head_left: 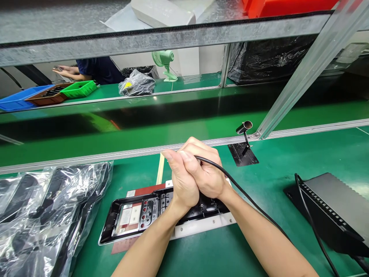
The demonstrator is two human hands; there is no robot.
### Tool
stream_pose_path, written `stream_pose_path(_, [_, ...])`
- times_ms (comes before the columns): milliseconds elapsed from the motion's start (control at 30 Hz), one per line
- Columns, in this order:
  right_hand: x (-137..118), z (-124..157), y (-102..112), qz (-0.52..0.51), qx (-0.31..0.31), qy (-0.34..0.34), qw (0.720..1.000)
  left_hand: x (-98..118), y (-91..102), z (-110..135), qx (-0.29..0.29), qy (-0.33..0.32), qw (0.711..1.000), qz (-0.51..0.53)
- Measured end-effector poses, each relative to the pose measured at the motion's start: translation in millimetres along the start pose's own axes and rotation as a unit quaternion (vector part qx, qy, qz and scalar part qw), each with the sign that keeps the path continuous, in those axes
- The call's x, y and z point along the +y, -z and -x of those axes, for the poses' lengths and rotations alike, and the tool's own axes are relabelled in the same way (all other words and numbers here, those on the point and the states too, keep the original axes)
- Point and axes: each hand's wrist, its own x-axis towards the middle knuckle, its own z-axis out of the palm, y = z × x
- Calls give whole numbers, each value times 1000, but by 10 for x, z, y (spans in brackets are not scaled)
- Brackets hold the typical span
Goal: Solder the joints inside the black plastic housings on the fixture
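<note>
My left hand (183,181) and my right hand (208,169) are closed tightly together, fingers wrapped round a corded handheld object. Its body is hidden inside my grip, so I cannot tell its kind. From the top of the grip a black cable (239,184) comes out and runs down past my right forearm. Below both hands lies a long black plastic housing (108,221), open side up, with a label and several round holes in its left part. A white fixture block (198,226) borders its near side. My hands and forearms cover the housing's middle.
Bagged black parts (57,200) lie at left. A black metal box (331,207) with a cable stands at right. Behind are a small holder (244,127) on a black plate, a slanted metal post (300,69) and an overhead shelf edge (161,41). Another person's hands (67,73) show beyond.
</note>
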Motion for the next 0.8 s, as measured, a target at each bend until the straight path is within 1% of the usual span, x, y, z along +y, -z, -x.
stream_pose_path(133, [8,4,-3,-1,2,-2,1000,6,-7,1,7,-1,1000,-5])
stream_pose_path(400, [15,16,-6,-3,8,-1,1000,0,12,2,-4,0,1000,-12])
stream_pose_path(567, [14,15,-5,3,4,-6,1000,-3,8,3,4,3,1000,1])
stream_pose_path(800, [7,18,-1,1,5,-13,1000,-5,5,11,-2,-1,1000,-2])
